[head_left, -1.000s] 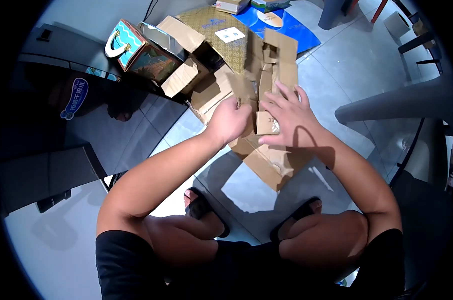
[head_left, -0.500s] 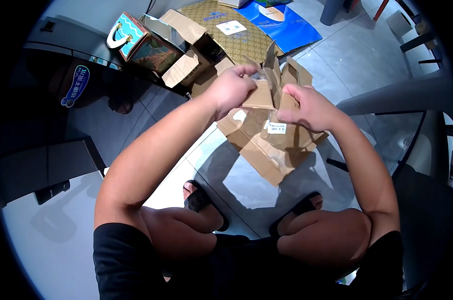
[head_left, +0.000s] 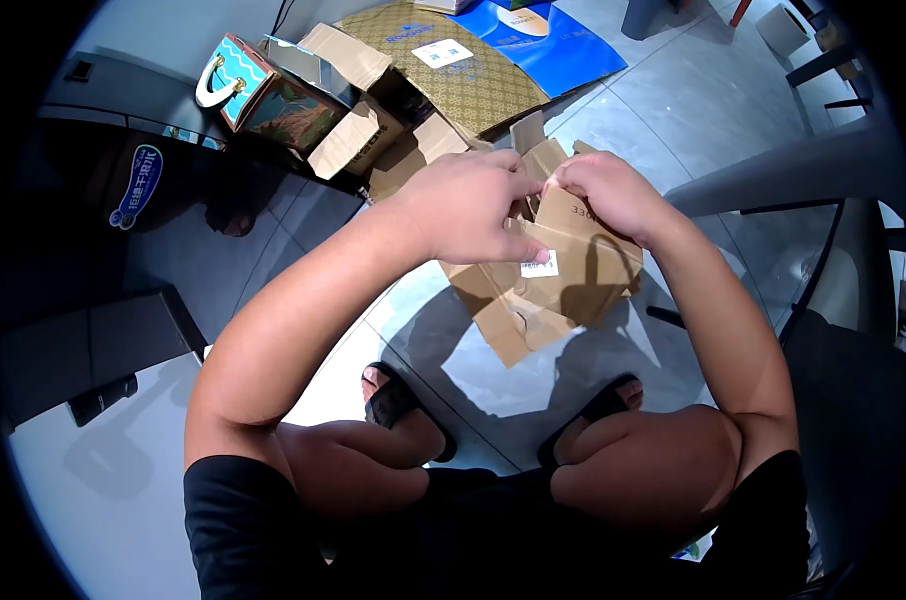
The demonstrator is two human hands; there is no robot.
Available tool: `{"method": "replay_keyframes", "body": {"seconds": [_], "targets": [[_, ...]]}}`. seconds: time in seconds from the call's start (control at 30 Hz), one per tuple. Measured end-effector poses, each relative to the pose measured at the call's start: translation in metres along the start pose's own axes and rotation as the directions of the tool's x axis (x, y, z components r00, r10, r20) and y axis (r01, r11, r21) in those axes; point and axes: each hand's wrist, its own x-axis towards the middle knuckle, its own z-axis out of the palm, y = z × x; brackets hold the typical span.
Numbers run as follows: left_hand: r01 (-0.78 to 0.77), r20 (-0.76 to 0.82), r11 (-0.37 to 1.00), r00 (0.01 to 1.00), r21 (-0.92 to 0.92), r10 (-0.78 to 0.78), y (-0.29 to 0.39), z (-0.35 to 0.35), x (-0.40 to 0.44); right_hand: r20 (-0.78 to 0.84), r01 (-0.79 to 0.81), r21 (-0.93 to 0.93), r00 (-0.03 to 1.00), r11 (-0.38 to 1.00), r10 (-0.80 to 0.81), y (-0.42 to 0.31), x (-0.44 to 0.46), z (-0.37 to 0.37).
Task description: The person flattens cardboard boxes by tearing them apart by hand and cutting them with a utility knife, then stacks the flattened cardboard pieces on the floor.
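Observation:
A brown cardboard box with raised flaps is between my hands, above the floor. My left hand grips its left side, the thumb lying over part of a white label and the fingers bent at the opening. My right hand is closed on the upper edge of a flap with dark printing, its fingertips close to those of my left hand. Under the box shows a flattened piece of cardboard. The inside of the box is mostly hidden by my hands and the flaps.
Beyond my hands stand an open cardboard carton and a colourful gift box with a white handle. A gold patterned board and a blue sheet lie behind. A grey chair is at the right.
My left hand has moved down over the box's front, its thumb now on the label. My right hand has shifted up to the flap's edge, and the hands are closer together.

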Motion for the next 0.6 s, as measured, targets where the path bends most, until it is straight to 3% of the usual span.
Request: {"method": "replay_keyframes", "body": {"seconds": [0.07,0.13,0.17,0.2,0.27,0.4,0.47,0.5,0.53,0.6], "targets": [[-0.022,-0.041,0.999,0.999,-0.024,0.021,-0.005,0.009,-0.002,-0.05,0.082,0.024,0.995,0.996,-0.081,0.003,0.0,0.006],[-0.254,-0.248,0.966,0.933,0.055,0.26,-0.012,0.018,-0.001,-0.136,0.18,0.028,0.975,0.983,-0.175,0.004,-0.002,0.011],[-0.284,-0.234,0.959,0.931,0.019,0.28,-0.012,0.022,0.004,-0.144,0.187,-0.053,0.971,0.981,-0.193,0.003,-0.002,0.015],[-0.225,-0.154,0.965,0.967,-0.131,0.205,-0.006,0.017,0.006,-0.163,0.192,-0.14,0.963,0.971,-0.214,0.0,-0.002,0.014],[-0.129,-0.128,0.974,0.986,-0.186,0.106,0.003,0.016,0.009,-0.088,0.199,-0.245,0.97,0.949,-0.226,-0.015,-0.011,0.006],[-0.149,-0.218,0.945,0.972,-0.292,0.086,-0.002,0.001,0.011,-0.169,0.158,-0.377,0.957,0.913,-0.236,-0.07,-0.012,0.003],[-0.168,-0.212,0.929,0.972,-0.33,0.1,0.009,-0.011,0.006,-0.319,0.214,-0.423,0.875,0.881,-0.365,-0.098,-0.016,-0.003],[-0.151,-0.206,0.918,0.976,-0.368,0.078,0.018,-0.019,0.003,-0.462,0.339,-0.509,0.668,0.791,-0.583,-0.101,-0.021,0.0],[-0.139,-0.202,0.906,0.978,-0.399,0.061,0.026,-0.03,0.002,-0.548,0.361,-0.434,0.622,0.826,-0.559,-0.125,-0.038,0.001],[-0.135,-0.207,0.887,0.977,-0.442,0.046,0.042,-0.031,-0.012,-0.69,0.183,-0.19,0.674,0.965,-0.263,-0.161,-0.083,0.001]]}}
